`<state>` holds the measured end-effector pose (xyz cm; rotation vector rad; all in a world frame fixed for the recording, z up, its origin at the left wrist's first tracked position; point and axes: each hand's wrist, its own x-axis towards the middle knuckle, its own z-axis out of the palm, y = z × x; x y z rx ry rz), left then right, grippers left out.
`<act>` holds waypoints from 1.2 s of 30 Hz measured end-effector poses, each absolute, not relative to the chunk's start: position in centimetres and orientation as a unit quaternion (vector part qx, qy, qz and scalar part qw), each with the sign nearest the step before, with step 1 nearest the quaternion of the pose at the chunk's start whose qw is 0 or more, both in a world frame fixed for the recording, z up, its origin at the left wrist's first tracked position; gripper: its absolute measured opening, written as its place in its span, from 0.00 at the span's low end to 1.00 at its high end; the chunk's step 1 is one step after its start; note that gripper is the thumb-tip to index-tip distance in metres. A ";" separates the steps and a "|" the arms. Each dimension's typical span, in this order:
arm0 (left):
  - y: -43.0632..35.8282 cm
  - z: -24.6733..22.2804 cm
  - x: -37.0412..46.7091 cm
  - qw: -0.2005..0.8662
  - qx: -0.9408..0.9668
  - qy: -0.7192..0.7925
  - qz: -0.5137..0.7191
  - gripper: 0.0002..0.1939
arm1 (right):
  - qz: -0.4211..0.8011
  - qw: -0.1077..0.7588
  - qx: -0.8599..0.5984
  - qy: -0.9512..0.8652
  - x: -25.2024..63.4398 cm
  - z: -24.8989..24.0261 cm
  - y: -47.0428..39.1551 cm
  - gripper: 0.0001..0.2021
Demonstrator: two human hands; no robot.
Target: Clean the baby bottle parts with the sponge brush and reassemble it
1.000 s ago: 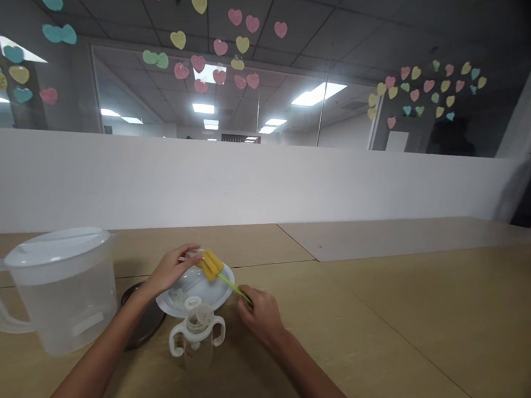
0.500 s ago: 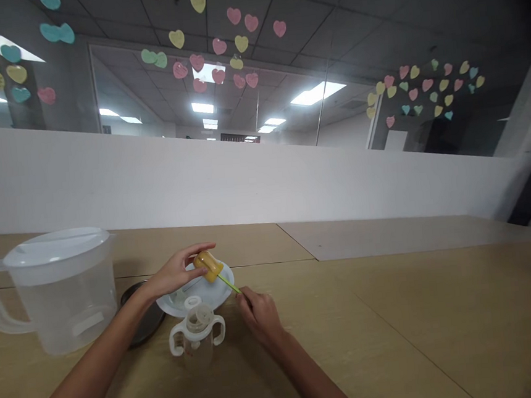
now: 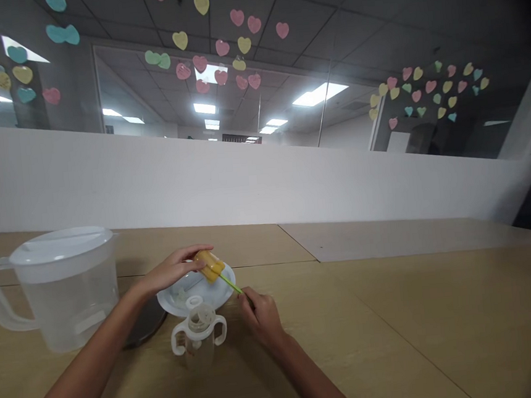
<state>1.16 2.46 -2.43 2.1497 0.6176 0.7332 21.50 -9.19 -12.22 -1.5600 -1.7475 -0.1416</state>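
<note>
My left hand (image 3: 178, 268) has its fingers closed round a small see-through cap (image 3: 204, 259) that looks amber. In the cap's mouth sits the yellow head of a sponge brush (image 3: 229, 281), whose thin green handle runs down to the right. My right hand (image 3: 262, 314) grips the lower end of that handle. Just below stands a clear baby bottle (image 3: 201, 347) with a white two-handled collar, upright and without a lid over its mouth. Behind the bottle and under the cap lies a white plate (image 3: 216, 296) holding small pale pieces that I cannot make out.
A large translucent pitcher (image 3: 69, 296) with a white lid stands at the left, its handle to the left. Beside it, partly behind my left forearm, is a dark round tray (image 3: 146, 324). A low white wall (image 3: 255, 184) runs along the table's (image 3: 396, 311) back.
The brush and cap have turned slightly in my hands, with more of the yellow head showing at the cap's mouth. The view has shifted a little; the bottle, plate and pitcher stay put.
</note>
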 end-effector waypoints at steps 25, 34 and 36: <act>2.9 -2.3 1.4 0.377 0.802 0.173 0.429 0.22 | 0.044 0.578 -0.549 -0.603 21.3 -12.3 -8.6 0.17; 5.0 -5.7 2.1 0.172 0.870 0.294 0.356 0.27 | 0.030 0.610 -0.640 -0.466 23.7 -13.3 -7.2 0.18; 5.0 -6.5 2.5 0.161 0.887 0.295 0.317 0.26 | 0.033 0.604 -0.646 -0.466 23.8 -13.4 -7.1 0.17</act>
